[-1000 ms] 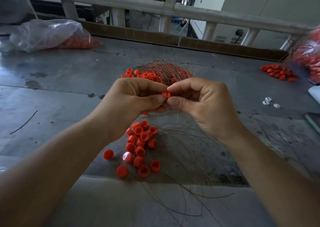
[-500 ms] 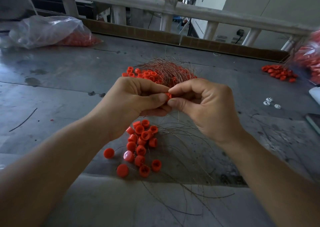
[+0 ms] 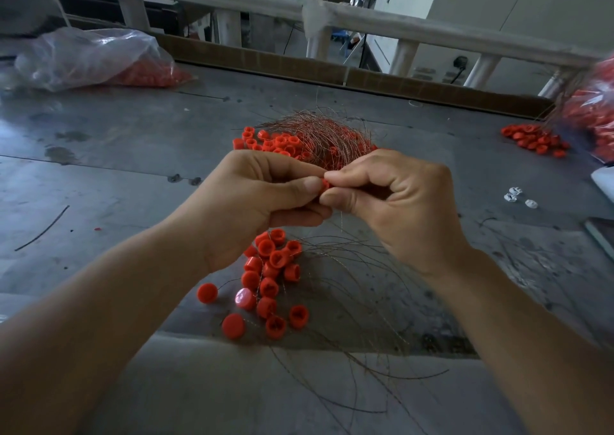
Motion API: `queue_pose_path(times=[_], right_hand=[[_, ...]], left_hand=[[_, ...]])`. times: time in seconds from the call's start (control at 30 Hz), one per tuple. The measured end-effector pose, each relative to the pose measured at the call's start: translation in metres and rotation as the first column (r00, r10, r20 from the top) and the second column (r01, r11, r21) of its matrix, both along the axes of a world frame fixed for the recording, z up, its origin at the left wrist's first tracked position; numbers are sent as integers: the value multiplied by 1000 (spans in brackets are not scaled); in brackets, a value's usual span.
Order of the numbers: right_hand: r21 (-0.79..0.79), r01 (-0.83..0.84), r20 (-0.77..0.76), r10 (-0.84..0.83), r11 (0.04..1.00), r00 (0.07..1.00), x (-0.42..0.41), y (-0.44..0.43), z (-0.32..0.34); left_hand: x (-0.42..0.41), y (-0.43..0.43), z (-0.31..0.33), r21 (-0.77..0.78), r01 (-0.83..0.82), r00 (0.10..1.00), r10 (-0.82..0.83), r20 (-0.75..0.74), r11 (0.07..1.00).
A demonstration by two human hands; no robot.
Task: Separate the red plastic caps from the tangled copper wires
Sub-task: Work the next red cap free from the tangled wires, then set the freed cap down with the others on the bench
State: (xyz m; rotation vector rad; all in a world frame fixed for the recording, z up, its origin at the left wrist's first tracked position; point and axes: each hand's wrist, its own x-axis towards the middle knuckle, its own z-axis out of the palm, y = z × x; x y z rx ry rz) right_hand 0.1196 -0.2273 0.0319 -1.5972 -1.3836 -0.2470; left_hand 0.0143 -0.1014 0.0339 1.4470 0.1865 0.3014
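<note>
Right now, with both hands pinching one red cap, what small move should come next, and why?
Probably pull the hands apart: the left hand and right hand both pinch one red cap, and a thin wire hangs below it, so the cap seems not yet freed.

We are looking forward and down from head height, close over the left hand (image 3: 252, 198) and right hand (image 3: 402, 202), the wide lens reaching across the table (image 3: 116, 182) to the rail (image 3: 415, 27).

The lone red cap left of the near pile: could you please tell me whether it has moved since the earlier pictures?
No. The lone red cap keeps its place just left of the pinkish cap in the near pile, with the same gap.
</note>
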Motion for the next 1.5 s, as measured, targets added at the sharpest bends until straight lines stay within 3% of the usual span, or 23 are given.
queue_pose_path(times=[0.23,0.33,0.5,0.63,0.83,0.93,1.13,1.3,1.5], right_hand=[[-54,-158,-285,137,986,949,1,1,0],[-165,-203,-209,167,965,963,3,-1,3],[-287,-278,-227,217,917,949,6,-3,7],[-333,-226,-115,198,915,973,4,-2,5],[-318,-103,44,123,943,991,1,-1,3],[-316,-88,56,112,944,992,-2,-1,1],[-256,-144,-25,142,956,990,-9,-2,4],[-292,-150,-116,120,945,986,-7,-2,4],[-170,-275,-406,187,946,894,-7,-4,9]], left_hand=[[-1,5,1,-26,101,995,-101,0,995],[-3,7,1,-17,162,987,-163,-15,987],[-4,10,0,-17,239,970,-240,-43,971],[-4,10,-1,-14,260,965,-260,-31,966],[-5,1,-1,275,153,982,-178,67,949],[-5,-2,-2,301,128,982,-163,92,945],[-9,-4,1,300,114,972,-169,164,947],[-6,-3,-1,187,143,981,-164,102,972],[-6,1,3,49,169,981,-173,87,984]])
